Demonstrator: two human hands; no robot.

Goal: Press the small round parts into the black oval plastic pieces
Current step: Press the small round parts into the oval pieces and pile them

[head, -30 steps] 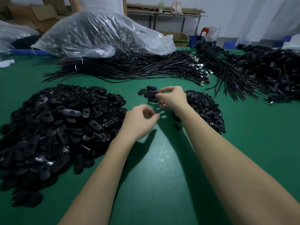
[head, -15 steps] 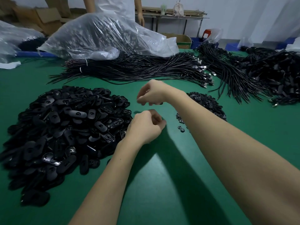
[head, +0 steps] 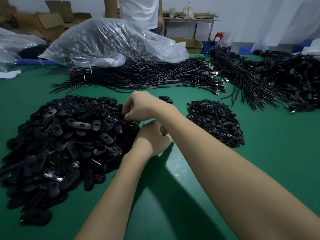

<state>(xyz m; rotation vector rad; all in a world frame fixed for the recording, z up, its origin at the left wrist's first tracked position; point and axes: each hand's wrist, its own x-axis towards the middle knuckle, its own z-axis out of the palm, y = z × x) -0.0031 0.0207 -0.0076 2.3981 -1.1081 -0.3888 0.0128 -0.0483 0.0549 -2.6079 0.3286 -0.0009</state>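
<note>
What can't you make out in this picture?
Head view only:
- Left hand: whether it holds anything; its curled fingers face away, right forearm crosses it.
- Right hand: fingertips buried in the oval pile; grip unclear.
- Round parts: too small for detail.
- Standing person: cut off by the top edge.

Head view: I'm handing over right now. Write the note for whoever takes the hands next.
Right hand: crossed over, fingers curled at the oval-piece pile; grip hidden.
Left hand: curled beside that pile; contents hidden.
Round parts: heap on the right.
Done: a few pieces set apart behind the right hand, apparently finished.
Left: nearly the whole pile.
</note>
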